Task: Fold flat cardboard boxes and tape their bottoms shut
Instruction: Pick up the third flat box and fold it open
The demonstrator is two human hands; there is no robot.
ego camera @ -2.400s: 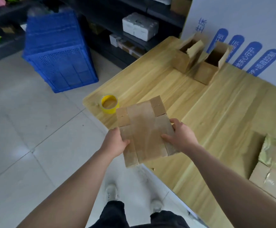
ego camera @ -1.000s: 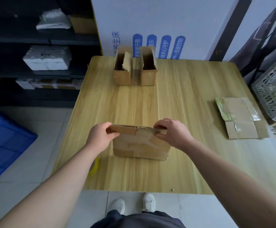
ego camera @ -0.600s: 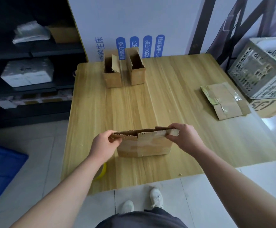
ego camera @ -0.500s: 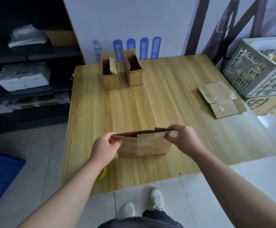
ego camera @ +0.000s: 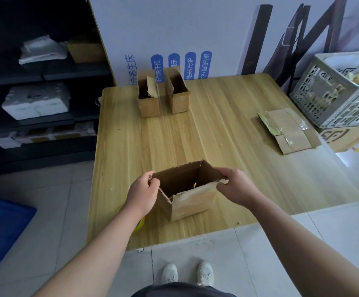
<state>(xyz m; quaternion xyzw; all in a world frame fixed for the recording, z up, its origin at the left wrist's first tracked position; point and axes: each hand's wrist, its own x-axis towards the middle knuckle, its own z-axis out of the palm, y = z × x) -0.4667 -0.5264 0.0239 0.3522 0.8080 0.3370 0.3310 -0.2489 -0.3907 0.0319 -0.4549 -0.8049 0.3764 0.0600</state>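
While upright on the counter (ego camera: 217, 129), box (ego camera: 192, 202) rim is pinched by fingers (ego camera: 154, 182) of left hand (ego camera: 142, 192) and right hand (ego camera: 236, 187).

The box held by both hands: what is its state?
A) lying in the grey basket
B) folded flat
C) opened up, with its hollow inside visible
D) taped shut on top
C: the box is spread open and its dark inside shows from above, while the left hand and the right hand grip its top edges.

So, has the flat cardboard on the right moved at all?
No. The flat cardboard lies by the table's right edge, as before.
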